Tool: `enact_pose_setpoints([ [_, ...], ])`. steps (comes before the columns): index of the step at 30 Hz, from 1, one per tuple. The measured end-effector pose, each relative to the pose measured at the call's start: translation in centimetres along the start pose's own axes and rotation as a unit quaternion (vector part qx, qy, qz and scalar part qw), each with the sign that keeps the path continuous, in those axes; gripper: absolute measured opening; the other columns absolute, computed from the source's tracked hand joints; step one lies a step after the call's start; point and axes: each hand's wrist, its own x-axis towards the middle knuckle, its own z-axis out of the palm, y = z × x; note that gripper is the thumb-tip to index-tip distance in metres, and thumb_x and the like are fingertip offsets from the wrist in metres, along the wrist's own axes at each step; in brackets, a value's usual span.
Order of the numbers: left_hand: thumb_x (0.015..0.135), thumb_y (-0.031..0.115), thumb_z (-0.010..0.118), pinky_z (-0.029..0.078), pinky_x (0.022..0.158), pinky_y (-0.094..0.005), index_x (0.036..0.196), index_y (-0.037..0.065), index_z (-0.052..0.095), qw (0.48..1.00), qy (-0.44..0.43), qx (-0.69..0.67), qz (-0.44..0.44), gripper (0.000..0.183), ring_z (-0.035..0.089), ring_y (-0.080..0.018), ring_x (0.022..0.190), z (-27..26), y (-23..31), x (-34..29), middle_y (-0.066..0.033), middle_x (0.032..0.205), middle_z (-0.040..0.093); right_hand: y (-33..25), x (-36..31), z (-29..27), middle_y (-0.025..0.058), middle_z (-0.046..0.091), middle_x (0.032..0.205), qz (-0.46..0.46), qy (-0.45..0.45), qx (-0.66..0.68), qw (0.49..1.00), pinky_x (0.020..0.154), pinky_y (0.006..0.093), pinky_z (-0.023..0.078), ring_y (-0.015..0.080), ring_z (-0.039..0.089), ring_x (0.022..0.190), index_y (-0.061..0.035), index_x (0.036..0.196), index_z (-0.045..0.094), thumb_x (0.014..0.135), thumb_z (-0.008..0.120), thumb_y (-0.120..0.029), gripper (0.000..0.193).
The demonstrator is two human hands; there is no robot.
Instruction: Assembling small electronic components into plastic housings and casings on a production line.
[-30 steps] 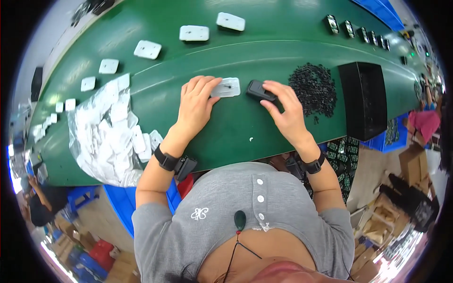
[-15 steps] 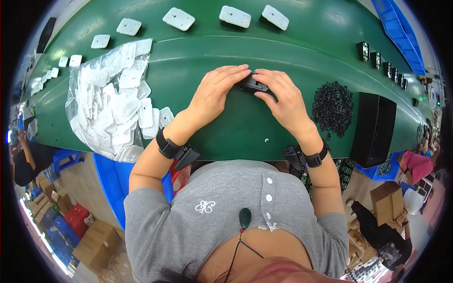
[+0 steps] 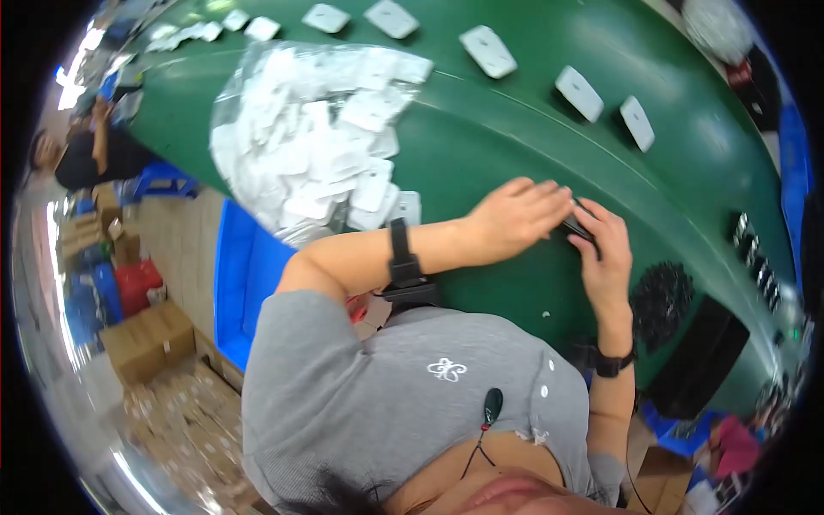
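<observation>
A small black plastic case [image 3: 578, 225] is held above the green table [image 3: 481, 137], mostly covered by fingers. My left hand [image 3: 519, 219] is closed on its left side, fingers laid together over it. From the right, my right hand [image 3: 608, 245] grips the same case between thumb and fingers. Nearest to the right wrist lies a pile of tiny black parts [image 3: 661, 300]. To the left of the hands is a clear plastic bag [image 3: 249, 129] full of white plastic covers [image 3: 318, 146].
Single white covers [image 3: 487, 51] stand in a curved row along the table's far side. Small circuit-board pieces [image 3: 757, 262] line up at the far right, and a long black box [image 3: 699, 356] lies beside the black pile. Below the table's left edge is a blue bin [image 3: 236, 283].
The whole view has turned, so the table and hands appear tilted and shifted right. Both hands still hold the black case, which is now seen more edge-on.
</observation>
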Motion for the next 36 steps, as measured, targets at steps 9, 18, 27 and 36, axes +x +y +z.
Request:
enact_pose_setpoints([
  [9, 0.079, 0.015, 0.069, 0.047, 0.076, -0.0316, 0.108, -0.003, 0.058, 0.945, 0.069, -0.253, -0.195, 0.036, 0.058, -0.021, 0.085, 0.3, 0.5, 1.7, -0.0099, 0.096, 0.062, 0.9, 0.9, -0.9, 0.0107, 0.057, 0.116, 0.233, 0.029, 0.446, 0.863, 0.096, 0.0293, 0.04, 0.0174, 0.054, 0.107, 0.0005, 0.13, 0.043, 0.09, 0.058, -0.005, 0.043],
  [18, 0.086, 0.019, 0.066, 0.047, 0.075, -0.0284, 0.118, 0.0, 0.055, 0.835, 0.077, -0.469, -0.279, 0.038, 0.058, -0.0153, 0.085, -0.8, 2.0, 1.2, -0.0084, 0.1, 0.062, -1.0, 1.5, -1.2, 0.0098, 0.053, 0.123, 0.147, 0.156, 0.4, 0.891, 0.099, 0.0295, 0.037, 0.0162, 0.05, 0.113, 0.0002, 0.133, 0.044, 0.091, 0.056, -0.003, 0.043],
  [27, 0.08, 0.01, 0.065, 0.044, 0.083, -0.0388, 0.108, 0.005, 0.059, 0.988, 0.069, -0.096, -0.098, 0.029, 0.055, -0.0269, 0.099, -5.1, 3.0, -11.2, -0.0097, 0.105, 0.058, 22.0, 6.8, -13.5, 0.0067, 0.054, 0.117, 0.095, 0.131, 0.069, 0.984, 0.086, 0.0243, 0.043, 0.0131, 0.052, 0.099, -0.0007, 0.128, 0.046, 0.089, 0.053, 0.002, 0.039],
  [36, 0.077, 0.007, 0.06, 0.043, 0.085, -0.037, 0.102, 0.004, 0.058, 0.991, 0.036, -0.033, -0.125, 0.025, 0.053, -0.0253, 0.099, -5.4, 3.6, -11.8, -0.008, 0.103, 0.055, 24.4, 10.3, -14.6, 0.004, 0.061, 0.091, 0.164, -0.044, 0.022, 0.985, 0.075, 0.0261, 0.046, 0.0118, 0.056, 0.081, 0.0002, 0.108, 0.056, 0.084, 0.052, 0.008, 0.025],
])
